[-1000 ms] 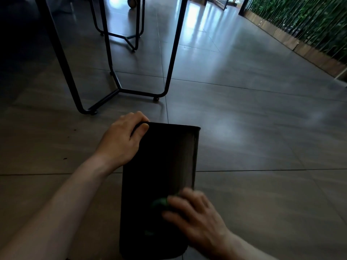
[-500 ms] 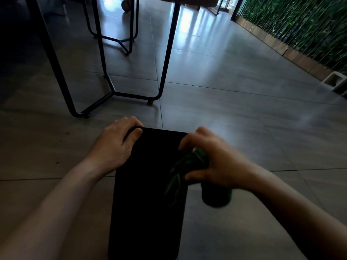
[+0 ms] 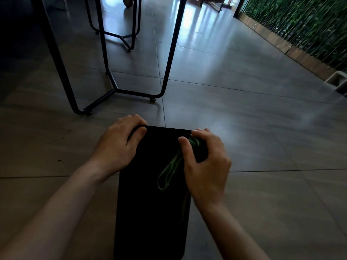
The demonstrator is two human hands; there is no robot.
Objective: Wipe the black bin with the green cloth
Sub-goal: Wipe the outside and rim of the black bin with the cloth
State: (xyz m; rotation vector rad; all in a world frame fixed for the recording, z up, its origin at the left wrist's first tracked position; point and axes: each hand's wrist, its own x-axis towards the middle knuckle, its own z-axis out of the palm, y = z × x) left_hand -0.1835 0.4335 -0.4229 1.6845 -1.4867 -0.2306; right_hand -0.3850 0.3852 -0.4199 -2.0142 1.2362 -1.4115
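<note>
The black bin (image 3: pixel 150 194) lies on its side on the floor (image 3: pixel 253 128), right in front of the person; its open end points away from the person, toward the table legs (image 3: pixel 112 87); its side faces up, and its near end runs out of the bottom of the picture.

The left hand (image 3: pixel 120 145) is at the far left corner of the bin; its fingers curl over the rim there and its thumb lies on the dark side, so it has hold of the bin; the bare left arm comes in from the bottom left.

The right hand (image 3: pixel 204 162) is at the far right corner of the bin; its fingers are bent round the green cloth (image 3: pixel 172 167) and bunch it up tight; the fingertips reach the bin's far edge; a thin loose part of the cloth hangs out from under the hand and lies on top of the bin, trailing back toward the person; the rest of the cloth is hidden under the palm.

The floor is made of big grey tiles and it shines where light falls on it; black metal table legs stand on it past the bin; more thin black legs stand farther back; a wall of green plants (image 3: pixel 300 25) runs along the right side, with a brown strip at its foot; a small pale box (image 3: pixel 336 81) sits on the floor by that wall.
</note>
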